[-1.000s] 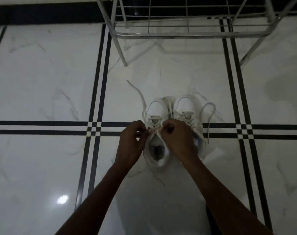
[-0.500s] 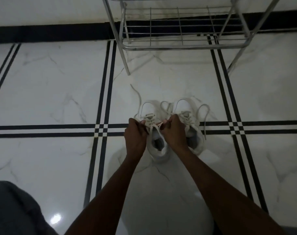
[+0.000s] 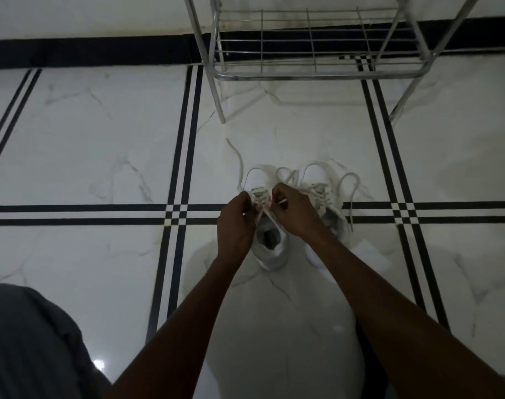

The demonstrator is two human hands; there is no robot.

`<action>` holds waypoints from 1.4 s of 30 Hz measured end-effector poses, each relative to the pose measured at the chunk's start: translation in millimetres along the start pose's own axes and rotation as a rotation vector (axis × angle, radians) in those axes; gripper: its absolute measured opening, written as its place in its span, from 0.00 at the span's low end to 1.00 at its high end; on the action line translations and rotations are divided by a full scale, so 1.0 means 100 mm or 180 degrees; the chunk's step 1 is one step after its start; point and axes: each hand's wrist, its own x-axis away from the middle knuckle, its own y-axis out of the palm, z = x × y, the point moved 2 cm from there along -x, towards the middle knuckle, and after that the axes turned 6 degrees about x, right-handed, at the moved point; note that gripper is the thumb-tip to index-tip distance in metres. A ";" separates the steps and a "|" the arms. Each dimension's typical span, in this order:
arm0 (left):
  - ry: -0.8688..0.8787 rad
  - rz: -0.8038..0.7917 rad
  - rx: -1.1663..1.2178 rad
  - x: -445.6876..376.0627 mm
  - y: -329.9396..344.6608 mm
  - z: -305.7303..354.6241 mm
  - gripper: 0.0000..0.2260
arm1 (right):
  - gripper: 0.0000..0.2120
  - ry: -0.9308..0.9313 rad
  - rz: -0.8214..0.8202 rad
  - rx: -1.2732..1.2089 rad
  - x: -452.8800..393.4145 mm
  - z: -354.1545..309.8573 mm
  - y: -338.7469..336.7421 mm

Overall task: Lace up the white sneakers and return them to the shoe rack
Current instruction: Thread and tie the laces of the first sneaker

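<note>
Two white sneakers stand side by side on the marble floor, toes pointing away from me. Over the left sneaker (image 3: 270, 249) my left hand (image 3: 236, 226) and my right hand (image 3: 296, 213) each pinch a strand of its white lace (image 3: 239, 161), close together above the tongue. One loose end of that lace trails on the floor towards the rack. The right sneaker (image 3: 330, 194) is partly hidden behind my right hand; its laces lie in loose loops. The metal shoe rack (image 3: 317, 74) stands just beyond the shoes, its lowest wire shelf bare.
White marble tiles with black double stripes run around the shoes. A rack leg (image 3: 219, 105) stands on the floor a short way in front of the left sneaker. My grey-clad knee (image 3: 29, 341) fills the lower left corner. A dark skirting runs along the wall.
The view has tilted up and back, showing more of the rack and my knee. My hands have stayed on the left sneaker's lace, drawing slightly closer together above the tongue.
</note>
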 end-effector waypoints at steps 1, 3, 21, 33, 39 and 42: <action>0.0078 0.0029 -0.0128 0.01 0.01 0.01 0.04 | 0.06 -0.0123 0.0065 0.0139 0.00 0.00 0.01; 0.0110 0.0093 -0.0303 0.02 0.03 0.01 0.01 | 0.06 -0.0142 0.0269 0.0316 0.01 0.02 0.02; -0.0685 -0.0274 0.1625 -0.26 -0.44 0.22 0.11 | 0.09 0.0866 0.0222 -0.1816 -0.09 -0.27 -0.06; -0.0064 -0.0842 0.1196 -0.42 -0.45 0.50 0.18 | 0.11 -0.0253 -0.0848 -0.0823 -0.02 -0.71 -0.36; -0.0271 -0.0896 0.0997 -0.37 -0.38 0.38 0.22 | 0.14 -0.0319 -0.0829 -0.0219 -0.07 -0.64 -0.48; -0.0285 -0.0927 0.0871 -0.43 -0.36 0.35 0.24 | 0.08 -0.0418 -0.0801 0.0013 -0.10 -0.58 -0.51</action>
